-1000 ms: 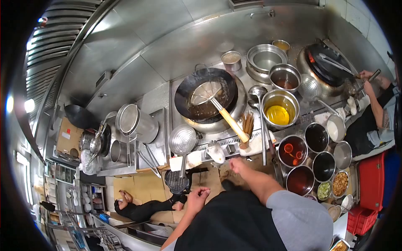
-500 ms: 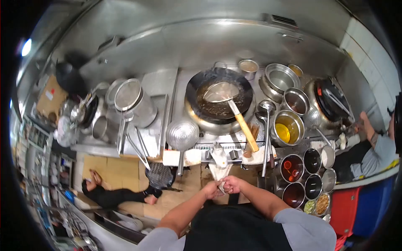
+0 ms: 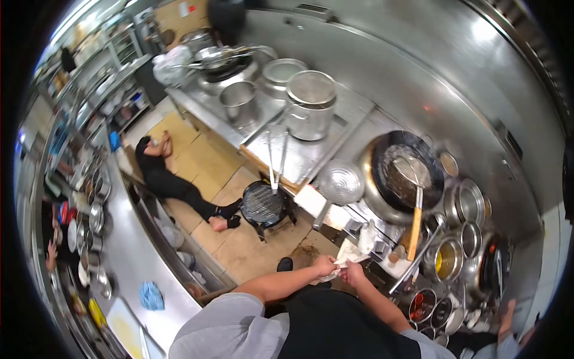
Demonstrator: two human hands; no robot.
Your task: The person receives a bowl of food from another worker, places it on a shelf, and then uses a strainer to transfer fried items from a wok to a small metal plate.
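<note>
Cloth [image 3: 345, 262] looked soft, light and limp, bunched between my left hand [image 3: 326, 267] and right hand [image 3: 354, 275], all fingers closed on it; I judged a gathered fold the surest hold.

The steel counter [image 3: 353, 125] bears a lidded pot [image 3: 311, 105] near its back edge, an open pot [image 3: 239, 102] toward its left end, and tongs [image 3: 276, 158] overhanging its front edge.

We see a whitish cloth [image 3: 341, 268] (crumpled, rather grubby) bunched and gripped between the left hand [image 3: 324, 265] and right hand [image 3: 354, 274].
</note>
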